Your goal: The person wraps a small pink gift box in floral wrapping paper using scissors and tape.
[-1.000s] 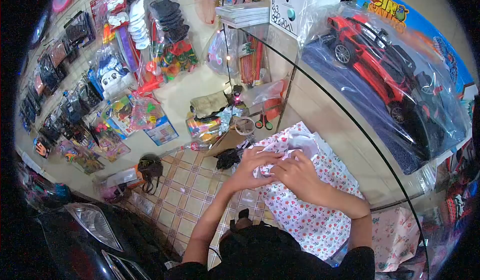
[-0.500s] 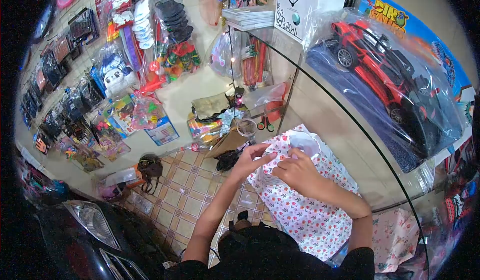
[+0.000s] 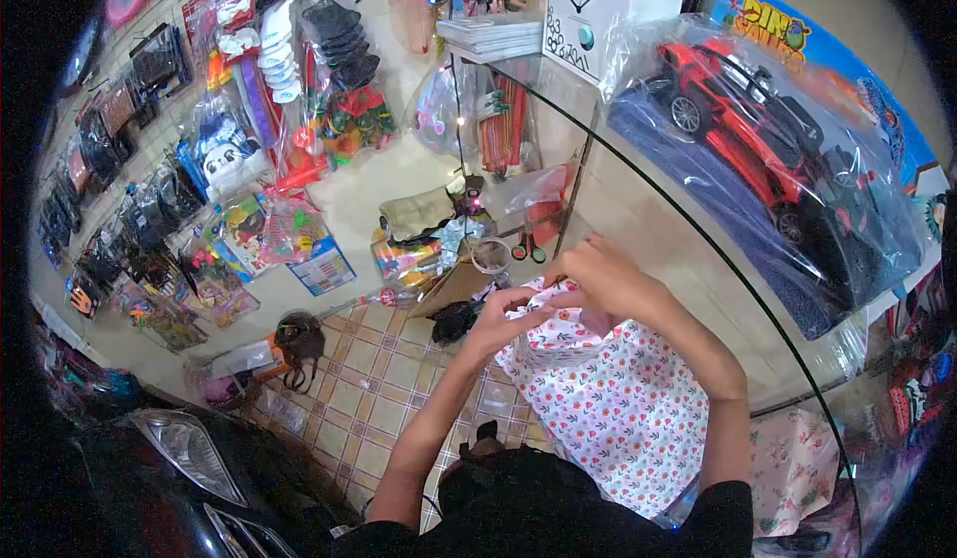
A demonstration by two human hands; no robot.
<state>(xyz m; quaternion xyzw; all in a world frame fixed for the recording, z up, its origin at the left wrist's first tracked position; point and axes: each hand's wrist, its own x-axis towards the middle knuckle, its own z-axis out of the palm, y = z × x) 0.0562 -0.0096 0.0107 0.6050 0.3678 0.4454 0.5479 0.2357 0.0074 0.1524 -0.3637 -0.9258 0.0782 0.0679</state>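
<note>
A white paper with small red and grey flowers point(image 3: 618, 418) lies on the glass counter in front of me, its upper end gathered and folded. At that upper end, my left hand point(image 3: 503, 321) rests with thumb and fingers apart, against the paper's edge. My right hand point(image 3: 601, 277) arches above the folded end, its fingers bent down and close to the left thumb. What the right fingertips hold, if anything, is hidden. Green-handled scissors point(image 3: 528, 249) lie just beyond the paper, beside a roll of clear tape point(image 3: 490, 253).
A bagged red and black toy car point(image 3: 738, 130) stands at the right beyond the counter's curved glass edge point(image 3: 698, 224). A clock box point(image 3: 588, 10) is at the back. Packaged goods point(image 3: 229, 149) hang on the left. A motorcycle point(image 3: 179, 458) stands at lower left.
My right hand has risen up and away from the paper, with its wrist more arched. The paper's upper end looks more folded over. My left hand has stayed nearly in place.
</note>
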